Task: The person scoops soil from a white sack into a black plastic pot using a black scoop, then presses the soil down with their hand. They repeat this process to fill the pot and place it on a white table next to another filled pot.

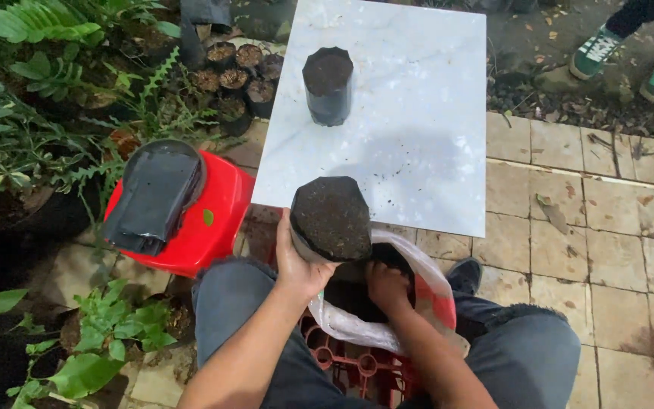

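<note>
Soil bag (332, 220): black plastic grow bag, filled w/ dark soil to the brim, upright, at near edge of white slab, just above the sack mouth.
Left hand (297, 265): wrapped round the soil bag's left side, thumb up along the wall, grasping it.
Right hand (386, 286): down inside the sack mouth, fingers buried out of sight; can't tell if clenched or loose.
Sack (425, 284): white w/ red patch, open, btwn the knees, resting on red crate (361, 367).
White slab (418, 98): marble-look tile, soil crumbs scattered.
Second bag (328, 85): same kind, filled, upright, far end of slab, well apart.
Red stool (217, 220): left of slab, stack of flat empty black bags (153, 197) on top.
Small pots (238, 76): cluster by ferns, upper left.
Other person's shoes (633, 57): green-white, top right.
</note>
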